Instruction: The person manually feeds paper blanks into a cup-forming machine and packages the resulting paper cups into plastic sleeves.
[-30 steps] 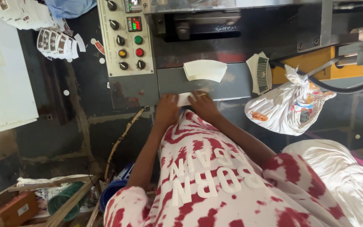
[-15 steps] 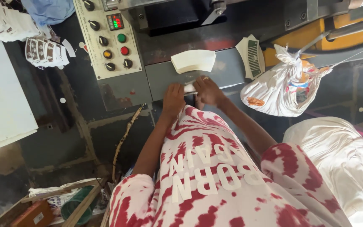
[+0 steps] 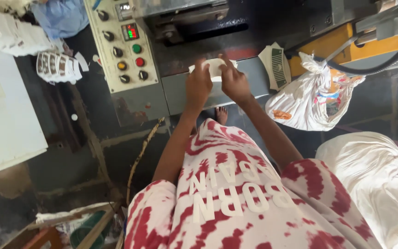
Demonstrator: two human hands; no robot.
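My left hand and my right hand are both raised in front of a dark press machine. Together they grip a stack of curved white paper blanks at the machine's grey front ledge. The left hand holds the stack's left end, the right hand its right end. The lower part of the stack is hidden behind my fingers. A beige control panel with round knobs, coloured buttons and a small lit display stands just left of my left hand.
A white plastic bag hangs at the right beside a brush-like tool. Printed paper blanks lie fanned at upper left, above a white sheet stack. A white sack sits at lower right, wooden crates at lower left.
Both hands have risen from the lower ledge and now hold the white blank stack higher, near the machine's opening. The view has tilted down and shifted.
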